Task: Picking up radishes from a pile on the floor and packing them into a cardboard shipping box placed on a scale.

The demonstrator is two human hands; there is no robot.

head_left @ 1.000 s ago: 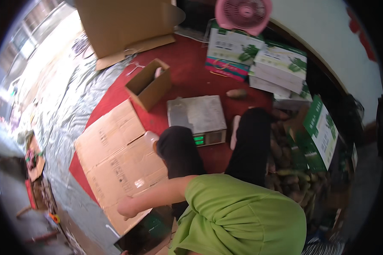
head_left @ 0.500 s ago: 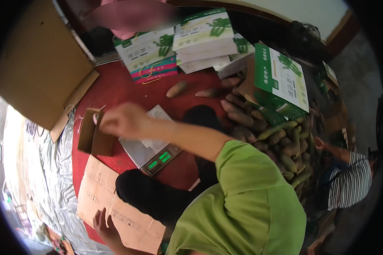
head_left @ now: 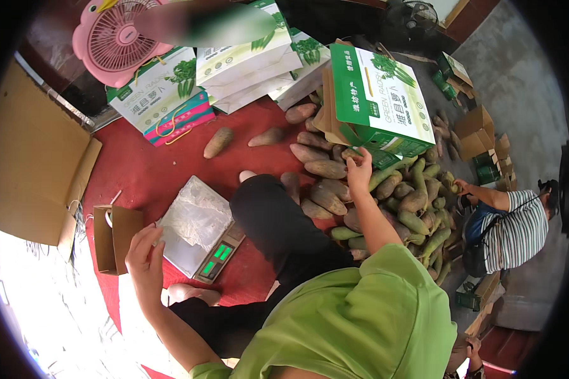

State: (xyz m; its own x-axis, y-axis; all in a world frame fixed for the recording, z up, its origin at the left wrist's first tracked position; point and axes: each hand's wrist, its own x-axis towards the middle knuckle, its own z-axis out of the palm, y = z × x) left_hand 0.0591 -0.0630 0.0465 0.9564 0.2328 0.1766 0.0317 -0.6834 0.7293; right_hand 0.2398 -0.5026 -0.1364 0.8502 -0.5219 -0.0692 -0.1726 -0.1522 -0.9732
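My left hand [head_left: 144,258] hovers between a small open brown cardboard box [head_left: 121,235] and a digital scale [head_left: 199,227]. Its fingers are loosely bent, apart from the thumb, with nothing seen in them. Crumpled clear plastic lies on the scale's pan, and its green display is lit. Over to the right, my right hand [head_left: 360,172] reaches over a heap of radishes [head_left: 325,197], green and soil-brown, just below a green and white carton [head_left: 385,101]. Its fingers are slightly parted, close to a radish at the heap's edge; contact is unclear.
Printed white and green gift boxes [head_left: 246,60] are stacked at the back, beside a pink fan [head_left: 121,41]. Two loose radishes [head_left: 219,143] lie on the red mat [head_left: 139,165]. A large cardboard sheet [head_left: 31,158] stands at left. A person in a striped top [head_left: 518,230] sits beyond the heap.
My right hand has swung from above the small box and scale across to the radish heap. My left hand has risen from the flat cardboard to beside the scale. The view has shifted.
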